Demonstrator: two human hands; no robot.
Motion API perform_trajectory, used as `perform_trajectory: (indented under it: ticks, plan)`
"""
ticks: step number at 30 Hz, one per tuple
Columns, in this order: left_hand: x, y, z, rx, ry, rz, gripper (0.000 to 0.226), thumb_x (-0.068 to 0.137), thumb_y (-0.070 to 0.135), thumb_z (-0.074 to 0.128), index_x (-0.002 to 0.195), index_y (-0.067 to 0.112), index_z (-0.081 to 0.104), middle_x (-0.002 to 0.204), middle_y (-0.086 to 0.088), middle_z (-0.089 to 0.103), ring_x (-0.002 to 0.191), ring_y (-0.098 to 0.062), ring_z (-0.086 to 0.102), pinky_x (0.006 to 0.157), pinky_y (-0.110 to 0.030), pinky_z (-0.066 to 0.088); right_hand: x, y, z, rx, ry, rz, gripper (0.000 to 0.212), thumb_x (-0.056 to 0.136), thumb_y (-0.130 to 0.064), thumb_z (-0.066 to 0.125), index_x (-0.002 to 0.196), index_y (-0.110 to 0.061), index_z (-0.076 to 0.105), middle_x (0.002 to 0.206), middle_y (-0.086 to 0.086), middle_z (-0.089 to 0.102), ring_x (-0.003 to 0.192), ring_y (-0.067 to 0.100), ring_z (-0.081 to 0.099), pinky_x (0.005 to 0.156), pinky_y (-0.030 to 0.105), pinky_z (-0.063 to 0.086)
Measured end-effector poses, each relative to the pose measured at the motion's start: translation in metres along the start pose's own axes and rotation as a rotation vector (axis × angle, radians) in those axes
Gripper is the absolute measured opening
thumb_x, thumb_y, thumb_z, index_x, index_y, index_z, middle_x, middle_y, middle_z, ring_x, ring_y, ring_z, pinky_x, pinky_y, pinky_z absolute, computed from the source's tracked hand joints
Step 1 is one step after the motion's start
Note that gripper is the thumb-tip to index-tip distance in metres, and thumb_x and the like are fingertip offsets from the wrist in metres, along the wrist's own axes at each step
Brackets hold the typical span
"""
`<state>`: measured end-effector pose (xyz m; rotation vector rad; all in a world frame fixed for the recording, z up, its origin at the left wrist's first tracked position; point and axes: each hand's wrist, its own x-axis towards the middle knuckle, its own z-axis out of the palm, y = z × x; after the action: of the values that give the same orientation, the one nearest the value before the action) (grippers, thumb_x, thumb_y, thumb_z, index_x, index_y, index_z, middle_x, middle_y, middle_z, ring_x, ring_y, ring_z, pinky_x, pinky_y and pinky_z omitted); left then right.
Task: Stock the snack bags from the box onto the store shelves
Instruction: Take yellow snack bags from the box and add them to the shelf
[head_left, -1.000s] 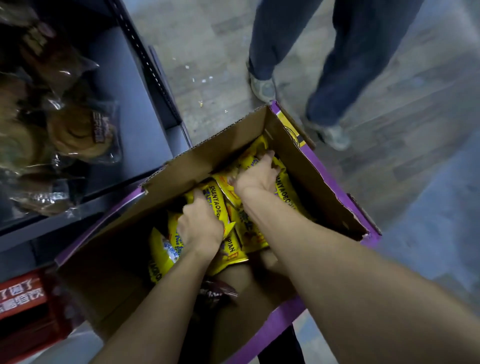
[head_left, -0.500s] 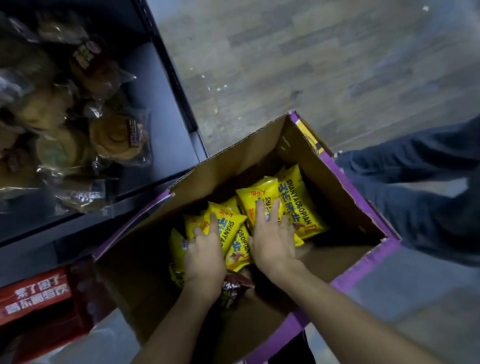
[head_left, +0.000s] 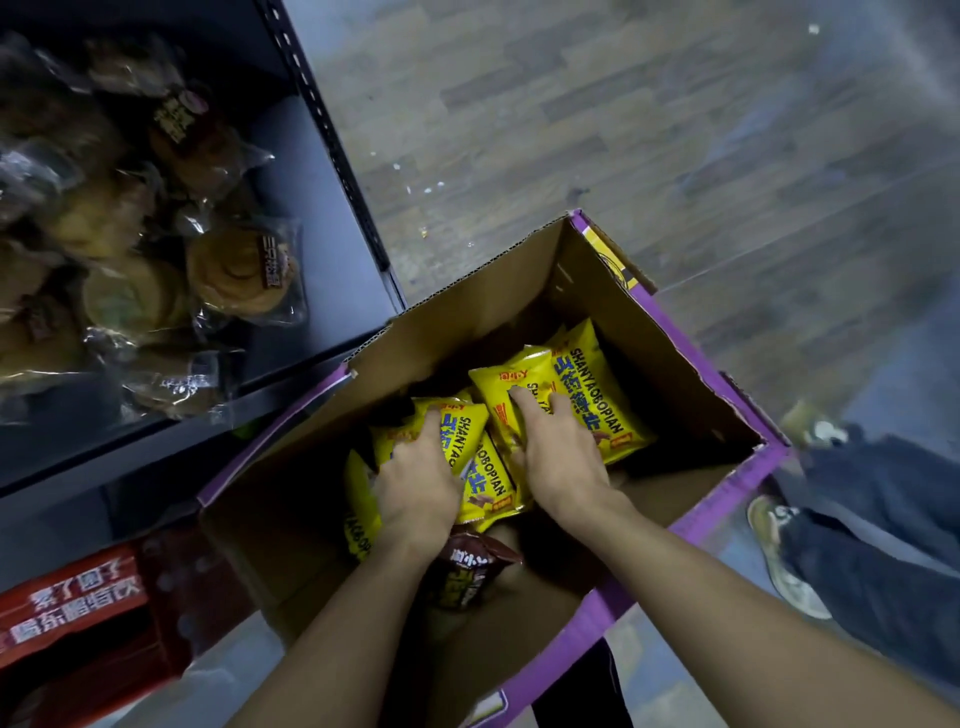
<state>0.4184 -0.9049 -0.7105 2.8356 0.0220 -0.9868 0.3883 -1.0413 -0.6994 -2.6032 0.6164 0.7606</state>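
Both hands are down inside the cardboard box (head_left: 467, 312), side by side but not touching, and each one is on the yellow snack bags (head_left: 597, 395). On the left hand (head_left: 415, 483) the fingers bend over the top edge of one bag, so it looks like a grip. The right hand (head_left: 556, 457) lies flatter, with fingers almost straight, pressing on the bags next to it. I cannot tell if its thumb is tucked under. These bags sit right under the hands in a loose heap, in the middle and far part of the box. Their long sides point away from the person and a bit to the right. One dark snack bag (head_left: 467, 566) lies closer in, between the two wrists. Off to the left of the box and higher up is the shelf (head_left: 322, 218) with wrapped pastries (head_left: 244, 270) on it, so the left hand is the nearer one. I think the bags must come up and swing left to get there.
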Motion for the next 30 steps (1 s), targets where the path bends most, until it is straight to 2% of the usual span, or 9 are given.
perform_trajectory:
  ticks: [3,9,15,20,22,27,30]
  plan:
    - [-0.012,-0.011,-0.018,-0.063,0.076,0.073,0.078,0.082,0.031,0.073,0.143,0.038,0.026,0.113,-0.005,0.062,0.103,-0.030,0.063,0.082,-0.038,0.050,-0.015,-0.005,-0.014,0.073,0.037,-0.020,0.065,0.093,-0.016,0.059,0.147,-0.032,0.028,0.141,0.014,0.037,0.110,0.039,0.058,0.089,0.044,0.048]
    - [-0.077,-0.021,-0.065,-0.182,0.196,0.174,0.085,0.083,0.038,0.069,0.152,0.036,0.017,0.118,0.001,0.059,0.109,-0.022,0.059,0.078,-0.034,0.045,-0.073,-0.027,-0.053,0.211,0.170,-0.060,0.070,0.092,-0.031,0.063,0.151,-0.035,0.025,0.146,0.010,0.036,0.124,0.031,0.050,0.096,0.040,0.044]
    - [-0.145,-0.025,-0.111,-0.195,0.159,0.294,0.101,0.082,0.043,0.065,0.146,0.055,-0.013,0.130,0.010,0.050,0.117,-0.019,0.056,0.086,-0.036,0.050,-0.135,-0.054,-0.098,0.258,0.232,-0.090,0.071,0.093,-0.037,0.060,0.152,-0.039,0.021,0.149,0.006,0.033,0.127,0.028,0.048,0.093,0.041,0.047]
    - [-0.202,-0.027,-0.161,-0.175,0.303,0.338,0.107,0.083,0.048,0.063,0.138,0.058,-0.029,0.125,0.012,0.047,0.112,-0.019,0.060,0.085,-0.038,0.051,-0.196,-0.073,-0.156,0.239,0.260,-0.146,0.073,0.095,-0.039,0.057,0.153,-0.041,0.014,0.158,0.004,0.023,0.134,0.023,0.044,0.101,0.035,0.043]
    - [-0.221,-0.026,-0.174,-0.150,0.382,0.320,0.107,0.083,0.051,0.063,0.140,0.055,-0.027,0.122,0.010,0.050,0.109,-0.019,0.061,0.082,-0.038,0.052,-0.218,-0.076,-0.176,0.242,0.314,-0.190,0.073,0.094,-0.036,0.059,0.153,-0.040,0.017,0.157,0.006,0.026,0.133,0.025,0.045,0.101,0.037,0.043]
    - [-0.269,-0.014,-0.212,-0.149,0.518,0.285,0.099,0.082,0.043,0.069,0.152,0.045,-0.001,0.118,0.007,0.055,0.107,-0.020,0.060,0.072,-0.035,0.050,-0.258,-0.078,-0.217,0.234,0.404,-0.297,0.073,0.093,-0.031,0.062,0.153,-0.035,0.022,0.155,0.011,0.030,0.135,0.029,0.042,0.102,0.039,0.041]
    - [-0.299,-0.010,-0.229,-0.129,0.589,0.251,0.098,0.083,0.043,0.070,0.153,0.043,0.000,0.118,0.005,0.056,0.106,-0.023,0.061,0.071,-0.038,0.049,-0.280,-0.076,-0.236,0.233,0.457,-0.358,0.074,0.091,-0.029,0.065,0.152,-0.036,0.023,0.151,0.010,0.035,0.129,0.031,0.047,0.097,0.042,0.045]
